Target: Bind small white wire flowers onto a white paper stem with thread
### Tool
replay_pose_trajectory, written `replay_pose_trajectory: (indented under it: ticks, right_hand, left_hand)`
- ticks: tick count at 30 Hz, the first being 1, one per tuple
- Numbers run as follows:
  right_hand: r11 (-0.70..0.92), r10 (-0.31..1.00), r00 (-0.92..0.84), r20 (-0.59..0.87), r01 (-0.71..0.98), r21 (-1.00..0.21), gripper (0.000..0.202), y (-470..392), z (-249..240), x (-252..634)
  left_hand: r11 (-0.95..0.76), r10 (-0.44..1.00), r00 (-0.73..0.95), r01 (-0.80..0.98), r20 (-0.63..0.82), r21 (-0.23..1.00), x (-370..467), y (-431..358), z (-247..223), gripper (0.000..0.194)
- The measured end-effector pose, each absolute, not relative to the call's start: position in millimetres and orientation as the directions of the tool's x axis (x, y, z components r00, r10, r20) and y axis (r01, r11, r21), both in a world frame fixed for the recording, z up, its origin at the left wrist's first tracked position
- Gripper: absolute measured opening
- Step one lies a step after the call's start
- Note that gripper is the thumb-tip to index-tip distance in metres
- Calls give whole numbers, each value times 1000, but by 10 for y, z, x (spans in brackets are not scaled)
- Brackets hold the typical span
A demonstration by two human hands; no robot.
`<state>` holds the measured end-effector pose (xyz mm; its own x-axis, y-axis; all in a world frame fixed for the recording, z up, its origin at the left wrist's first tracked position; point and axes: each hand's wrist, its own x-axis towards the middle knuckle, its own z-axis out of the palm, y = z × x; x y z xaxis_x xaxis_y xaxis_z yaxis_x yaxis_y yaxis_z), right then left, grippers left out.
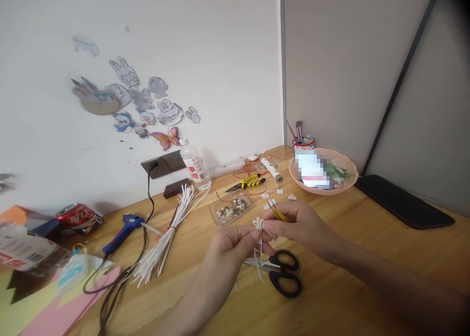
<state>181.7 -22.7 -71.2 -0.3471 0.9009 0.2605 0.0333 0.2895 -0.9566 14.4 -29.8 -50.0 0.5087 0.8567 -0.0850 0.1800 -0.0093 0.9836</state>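
Between the thumb and fingers of my left hand (238, 245) is a small looped white strip (258, 223). Its rounded loops fan out at the top, and two loose tails hang below. My right hand (299, 223) holds yellow tweezers (278, 211), tips pointing up and left, while its fingertips touch the right side of the loops. Below the hands, black-handled scissors (284, 275) lie on the table, partly hidden behind the white tails. A clear box of beads (231, 209) sits just beyond my left hand. Small white bow-like pieces (292, 197) lie beyond the right hand.
A tied bundle of white strips (169, 238), a blue glue gun (127, 230) with its cord and a water bottle (194, 165) stand left. Yellow-black pliers (249, 182) lie at the back. A pink bowl (323, 191) holds a phone; a black pad (404, 201) lies right.
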Motion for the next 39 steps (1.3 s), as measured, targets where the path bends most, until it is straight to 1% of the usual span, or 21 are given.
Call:
replay_pose_trajectory:
  ticks: [6,10,12,14,16,19,24,30,35,39]
  right_hand:
    - [321,904,-333,269,111,-940,16,-221,-719,1768]
    - [350,902,-344,261,229,-908,26,-189,-756,1768]
    - [362,912,-317,260,327,-873,32,-159,-798,1788]
    - [370,922,-280,267,438,-819,32,-135,-850,1809]
    - [382,922,-274,274,533,-755,28,-128,-904,1817]
    - [412,909,-324,261,616,-672,19,-149,-979,1802]
    - [455,884,-417,210,667,-590,14,-188,-1097,1743]
    - [486,859,-482,172,665,-567,12,-198,-1149,1680]
    - [485,863,-467,192,660,-573,18,-175,-1052,1697]
    - [471,875,-442,199,678,-565,17,-59,-953,1739]
  left_hand:
    - [61,870,476,149,-126,987,173,-288,-523,28]
    - [121,882,443,121,-163,985,174,-249,-529,24]
    - [141,908,389,69,-156,988,149,-216,-519,22]
    - [137,945,303,-15,-126,990,106,-173,-494,20]
    - [115,969,229,-105,-89,988,53,-124,-456,20]
    - [86,985,161,-189,-56,978,-22,-57,-400,17]
    - [107,991,104,-230,-84,967,-131,-20,-400,13]
    - [179,983,67,-209,-169,961,-353,-68,-509,15]
    - [209,977,8,-202,-212,957,-567,-140,-557,13]
    - [233,970,-19,-203,-241,951,-731,-207,-586,15]
